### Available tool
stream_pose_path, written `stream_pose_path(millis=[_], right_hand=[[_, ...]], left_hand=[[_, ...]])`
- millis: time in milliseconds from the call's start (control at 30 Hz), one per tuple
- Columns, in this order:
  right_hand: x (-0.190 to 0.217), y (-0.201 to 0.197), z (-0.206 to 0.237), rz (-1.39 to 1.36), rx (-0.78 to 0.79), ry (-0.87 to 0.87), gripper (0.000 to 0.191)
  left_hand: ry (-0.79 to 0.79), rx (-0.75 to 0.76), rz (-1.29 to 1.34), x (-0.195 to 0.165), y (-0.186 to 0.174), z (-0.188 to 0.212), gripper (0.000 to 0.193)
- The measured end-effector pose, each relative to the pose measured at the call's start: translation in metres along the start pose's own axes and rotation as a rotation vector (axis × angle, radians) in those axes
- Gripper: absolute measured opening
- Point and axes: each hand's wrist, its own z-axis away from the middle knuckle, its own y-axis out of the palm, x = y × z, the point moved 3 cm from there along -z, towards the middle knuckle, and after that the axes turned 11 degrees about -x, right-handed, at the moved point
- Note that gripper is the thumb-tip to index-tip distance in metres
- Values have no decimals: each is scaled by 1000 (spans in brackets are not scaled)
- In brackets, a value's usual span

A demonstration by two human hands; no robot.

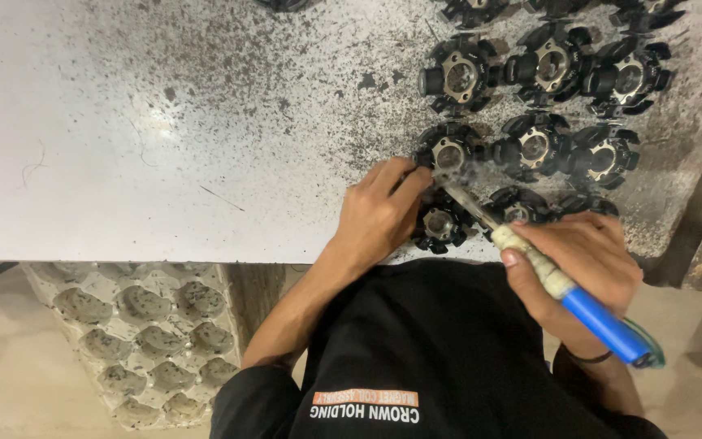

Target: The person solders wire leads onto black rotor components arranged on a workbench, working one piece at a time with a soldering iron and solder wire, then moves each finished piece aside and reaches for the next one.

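At the lower right of the frame, the right hand (pixel 587 264) closes around a blue-handled soldering iron (pixel 566 289), its tip smoking at a black wound part (pixel 449 153) that the left hand's (pixel 379 215) fingertips pinch steady on the speckled white table (pixel 123 122).

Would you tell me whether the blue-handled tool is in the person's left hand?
No, the blue-handled tool is gripped by the right hand, while the left hand rests on a black round part.
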Motion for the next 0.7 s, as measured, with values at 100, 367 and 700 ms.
stream_pose_path(millis=[100, 367, 700], right_hand=[[-28, 5, -5, -355, -138, 203, 20], [-63, 27, -13, -471, -348, 242, 23], [-71, 35, -26, -396, -249, 180, 23]], left_hand=[[-38, 28, 15, -3, -27, -7, 27], [109, -182, -158, 17, -19, -68, 37], [73, -143, -171, 45, 25, -60, 26]])
